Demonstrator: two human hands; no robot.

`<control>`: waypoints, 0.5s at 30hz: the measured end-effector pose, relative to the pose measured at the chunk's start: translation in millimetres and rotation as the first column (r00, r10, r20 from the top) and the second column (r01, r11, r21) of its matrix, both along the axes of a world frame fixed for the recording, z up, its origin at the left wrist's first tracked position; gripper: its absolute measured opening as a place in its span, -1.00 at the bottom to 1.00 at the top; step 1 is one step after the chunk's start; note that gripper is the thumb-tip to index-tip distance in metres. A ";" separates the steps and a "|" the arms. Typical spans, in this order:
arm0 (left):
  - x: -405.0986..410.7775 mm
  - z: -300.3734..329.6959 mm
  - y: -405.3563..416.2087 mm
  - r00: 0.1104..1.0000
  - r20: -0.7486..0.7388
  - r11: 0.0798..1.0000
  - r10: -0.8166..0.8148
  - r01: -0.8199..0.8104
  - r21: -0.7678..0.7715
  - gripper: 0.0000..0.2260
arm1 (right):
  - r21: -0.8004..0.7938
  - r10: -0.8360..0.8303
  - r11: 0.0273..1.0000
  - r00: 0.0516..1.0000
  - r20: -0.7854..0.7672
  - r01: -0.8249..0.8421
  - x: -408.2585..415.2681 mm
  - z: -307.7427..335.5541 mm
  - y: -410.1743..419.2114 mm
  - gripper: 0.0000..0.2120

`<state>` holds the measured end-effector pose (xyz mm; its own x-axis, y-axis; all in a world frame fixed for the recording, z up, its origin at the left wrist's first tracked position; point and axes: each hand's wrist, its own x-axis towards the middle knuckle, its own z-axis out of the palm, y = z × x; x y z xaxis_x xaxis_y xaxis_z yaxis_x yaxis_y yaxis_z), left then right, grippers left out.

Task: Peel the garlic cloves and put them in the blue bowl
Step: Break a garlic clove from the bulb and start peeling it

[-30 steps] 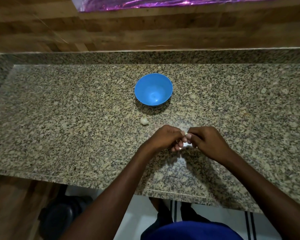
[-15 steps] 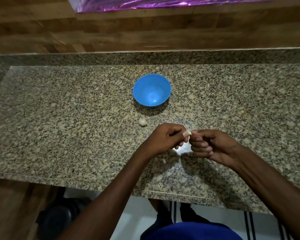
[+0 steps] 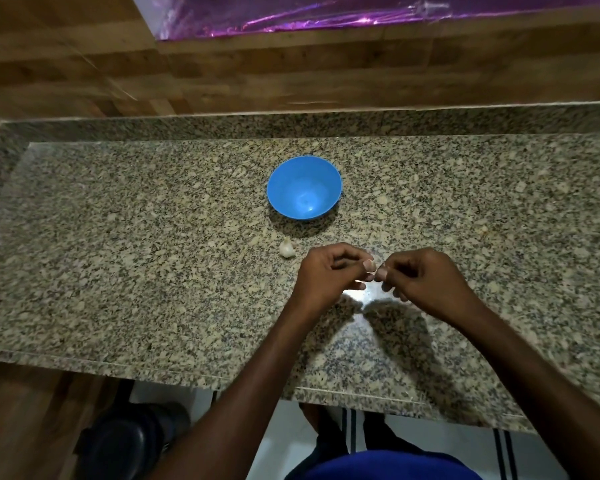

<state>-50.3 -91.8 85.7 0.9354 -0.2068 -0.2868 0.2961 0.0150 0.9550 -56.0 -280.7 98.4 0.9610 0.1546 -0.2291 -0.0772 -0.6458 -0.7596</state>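
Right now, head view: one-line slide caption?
Both hands, left and right, pinch a garlic clove over the granite counter; blue bowl empty.

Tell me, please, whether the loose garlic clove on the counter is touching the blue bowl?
Apart. The head view shows bare granite counter between the loose garlic clove and the blue bowl.

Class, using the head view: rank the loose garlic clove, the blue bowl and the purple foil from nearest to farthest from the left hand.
1. loose garlic clove, on the counter just left of the left hand.
2. blue bowl, beyond the clove.
3. purple foil, on the back wall.
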 end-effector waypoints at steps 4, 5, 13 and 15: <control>1.5 0.8 0.0 1.000 -0.018 1.000 -0.005 0.005 -0.019 -0.90 | 0.170 -0.155 0.974 0.988 0.016 0.150 0.0 -4.6 0.7 -0.89; 2.5 0.4 0.1 1.000 -0.006 1.000 -0.012 0.012 -0.012 -0.90 | 0.261 -0.186 0.948 0.982 -0.016 0.183 -0.5 -4.3 1.9 -0.92; 3.1 -6.6 -3.1 1.000 -0.008 1.000 -0.024 0.024 0.019 -0.85 | 0.485 -0.228 0.831 0.962 -0.150 0.273 -4.3 -9.4 5.8 -0.93; 3.2 -5.9 -1.8 0.999 -0.012 0.999 -0.035 0.036 0.014 -0.86 | 0.509 -0.230 0.811 0.957 -0.177 0.289 -4.6 -9.7 5.0 -0.94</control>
